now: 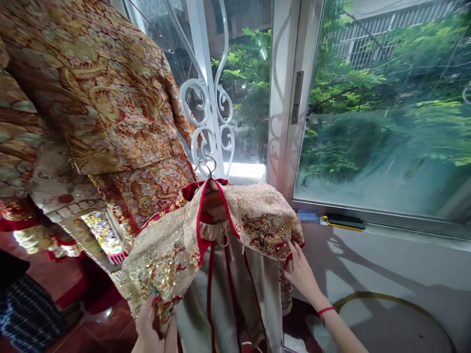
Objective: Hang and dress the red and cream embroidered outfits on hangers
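A cream jacket (162,235) with red edging and gold sequin embroidery hangs open at the front on a hanger (210,169). My left hand (152,321) is closed on its lower left embroidered part, fingers partly hidden by the cloth. At the opposite side, my right hand (303,274) grips the red-trimmed edge between thumb and fingers. Both sides of the jacket are spread apart. Inside and below it show pale trousers or a skirt (235,289) with red stripes and a tied drawstring at the waist.
Large gold and red embroidered garments (110,93) hang at the left. Behind the jacket stands a white scrolled metal grille (208,98) before the window (382,127). A flat black thing with a yellow edge (344,222) lies on the sill. Dark patterned cloth (31,309) is at lower left.
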{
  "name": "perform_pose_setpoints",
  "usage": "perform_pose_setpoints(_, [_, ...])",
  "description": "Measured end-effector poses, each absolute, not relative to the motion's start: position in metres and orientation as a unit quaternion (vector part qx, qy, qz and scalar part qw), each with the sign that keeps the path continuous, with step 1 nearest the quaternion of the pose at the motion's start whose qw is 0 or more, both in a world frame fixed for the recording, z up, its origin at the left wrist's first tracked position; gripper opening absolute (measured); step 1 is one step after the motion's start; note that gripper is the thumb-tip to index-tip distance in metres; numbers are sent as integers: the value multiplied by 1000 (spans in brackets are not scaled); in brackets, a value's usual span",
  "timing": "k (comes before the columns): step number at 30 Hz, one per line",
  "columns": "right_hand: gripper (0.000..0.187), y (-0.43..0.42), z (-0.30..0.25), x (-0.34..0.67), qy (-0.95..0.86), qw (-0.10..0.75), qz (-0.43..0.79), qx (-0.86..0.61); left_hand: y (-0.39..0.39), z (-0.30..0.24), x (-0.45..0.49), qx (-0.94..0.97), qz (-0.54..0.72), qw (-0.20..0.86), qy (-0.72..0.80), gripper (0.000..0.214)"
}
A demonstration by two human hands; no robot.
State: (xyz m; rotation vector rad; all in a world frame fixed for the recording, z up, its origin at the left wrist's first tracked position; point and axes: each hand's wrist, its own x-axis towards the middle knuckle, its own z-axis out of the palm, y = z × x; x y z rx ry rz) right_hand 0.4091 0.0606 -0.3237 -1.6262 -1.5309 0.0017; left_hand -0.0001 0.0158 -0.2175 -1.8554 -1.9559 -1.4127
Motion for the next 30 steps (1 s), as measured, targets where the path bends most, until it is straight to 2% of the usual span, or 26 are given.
perform_pose_setpoints(4, [72, 80, -315, 389, -576, 467, 22, -671, 9, -186, 23, -639, -474, -38, -604, 62])
perform_pose_setpoints(8, [70, 80, -289, 366, -632, 453, 73, -625, -21, -174, 90, -588, -568, -41, -574, 56])
perform_pose_setpoints(10, [66, 64, -281, 354, -668, 423, 104, -604, -30, -192, 134, -568, -590, -29, -573, 52])
perform_pose_setpoints(14, [48, 16, -289, 335, -683, 359, 126, -623, -14, -239, 185, -615, -509, -85, -597, 40])
perform_pose_setpoints(17, [46, -15, -299, 318, -692, 308, 115, -642, 0, -247, 176, -595, -496, -86, -626, 41])
perform_pose_setpoints(21, [44, -25, -286, 273, -770, 248, 105, -579, -7, -233, 157, -623, -512, -127, -577, 48])
perform_pose_setpoints(24, [49, -13, -274, 245, -791, 153, 84, -587, -8, -234, 152, -631, -500, -170, -568, 48])
perform_pose_setpoints(27, [45, 4, -278, 234, -773, 63, 84, -625, 7, -245, 143, -618, -478, -169, -600, 47])
perform_pose_setpoints(30, [39, 14, -284, 229, -750, 64, 87, -652, 24, -253, 129, -624, -479, -141, -601, 47])
